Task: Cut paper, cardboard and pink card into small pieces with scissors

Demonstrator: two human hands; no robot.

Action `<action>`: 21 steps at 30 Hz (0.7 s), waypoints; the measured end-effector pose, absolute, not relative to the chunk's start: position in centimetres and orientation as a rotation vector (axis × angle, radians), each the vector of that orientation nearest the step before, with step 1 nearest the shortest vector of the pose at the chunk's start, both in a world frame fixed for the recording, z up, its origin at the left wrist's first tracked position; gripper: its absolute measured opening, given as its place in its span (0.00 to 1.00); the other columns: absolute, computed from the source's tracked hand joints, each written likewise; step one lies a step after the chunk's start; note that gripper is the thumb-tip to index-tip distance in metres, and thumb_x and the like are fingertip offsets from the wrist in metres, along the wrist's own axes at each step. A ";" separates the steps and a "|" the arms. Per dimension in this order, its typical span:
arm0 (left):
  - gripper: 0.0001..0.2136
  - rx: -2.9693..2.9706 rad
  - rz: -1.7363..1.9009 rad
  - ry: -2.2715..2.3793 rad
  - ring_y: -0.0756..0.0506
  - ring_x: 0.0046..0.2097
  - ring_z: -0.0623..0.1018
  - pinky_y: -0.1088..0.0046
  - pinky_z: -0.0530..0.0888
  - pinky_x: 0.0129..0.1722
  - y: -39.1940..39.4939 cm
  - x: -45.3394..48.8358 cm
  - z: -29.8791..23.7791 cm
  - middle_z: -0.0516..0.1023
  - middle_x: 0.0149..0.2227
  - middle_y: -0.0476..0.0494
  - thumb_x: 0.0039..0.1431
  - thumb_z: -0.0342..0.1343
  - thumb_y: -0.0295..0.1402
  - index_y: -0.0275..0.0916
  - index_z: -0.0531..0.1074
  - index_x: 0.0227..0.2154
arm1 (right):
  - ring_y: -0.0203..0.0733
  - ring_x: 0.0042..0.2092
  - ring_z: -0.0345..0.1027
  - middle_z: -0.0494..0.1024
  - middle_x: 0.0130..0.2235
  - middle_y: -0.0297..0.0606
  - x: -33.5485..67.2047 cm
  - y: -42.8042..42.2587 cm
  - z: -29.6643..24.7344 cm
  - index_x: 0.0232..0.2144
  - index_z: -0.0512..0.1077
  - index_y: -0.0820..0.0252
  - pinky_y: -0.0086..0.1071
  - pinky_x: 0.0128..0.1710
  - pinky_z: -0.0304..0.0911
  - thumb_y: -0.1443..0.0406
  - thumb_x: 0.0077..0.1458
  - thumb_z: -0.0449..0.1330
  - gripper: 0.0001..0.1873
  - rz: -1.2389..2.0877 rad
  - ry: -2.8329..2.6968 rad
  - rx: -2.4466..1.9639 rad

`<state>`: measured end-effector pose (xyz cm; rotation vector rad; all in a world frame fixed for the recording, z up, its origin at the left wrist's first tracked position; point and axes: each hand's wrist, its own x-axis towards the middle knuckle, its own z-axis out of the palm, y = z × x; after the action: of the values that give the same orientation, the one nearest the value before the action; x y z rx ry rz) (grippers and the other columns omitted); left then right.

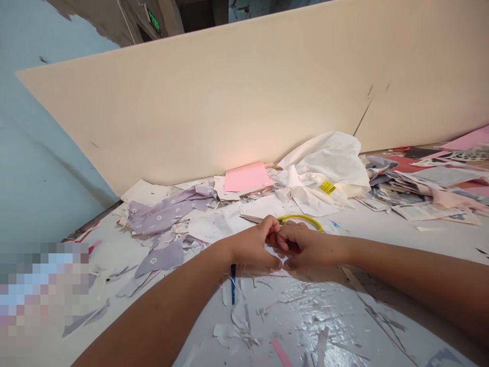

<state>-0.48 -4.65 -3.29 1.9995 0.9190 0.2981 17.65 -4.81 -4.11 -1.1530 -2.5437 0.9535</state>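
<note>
My left hand [256, 244] and my right hand [314, 248] meet over the middle of the table, thumb tips nearly touching. Both have curled, closed fingers. Whatever they grip is mostly hidden; a small dark red patch [293, 246] shows under the right fingers. Just beyond the hands are scissors with a yellow handle [312, 220], the blade pointing left; I cannot tell whether the fingers touch them. Near my left wrist lies a narrow blue strip-like object [233, 285]. White sheet material [217, 224] spreads behind the left hand.
Purple flowered fabric [168, 211] lies at left among scraps. A pink sheet [247, 178] and crumpled white cloth [324, 158] with a yellow label [327, 187] rest against a cream board [237, 102]. Fabric pieces [416, 191] pile up at right. Offcuts litter the white table [305, 306].
</note>
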 end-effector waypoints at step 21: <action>0.21 1.887 0.326 0.871 0.49 0.38 0.67 0.77 0.64 0.28 -4.2 -0.6 -3.8 0.67 0.36 0.49 0.38 0.56 0.24 0.43 0.54 0.35 | 0.38 0.35 0.54 0.63 0.30 0.33 17.8 -4.8 -4.2 0.24 0.56 0.57 0.29 0.31 0.51 0.66 0.39 0.56 0.10 0.949 -2.536 -1.171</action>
<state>-0.60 -4.17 -3.84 1.8869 0.8711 0.3256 17.85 -4.79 -4.20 -1.1707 -2.5359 0.9487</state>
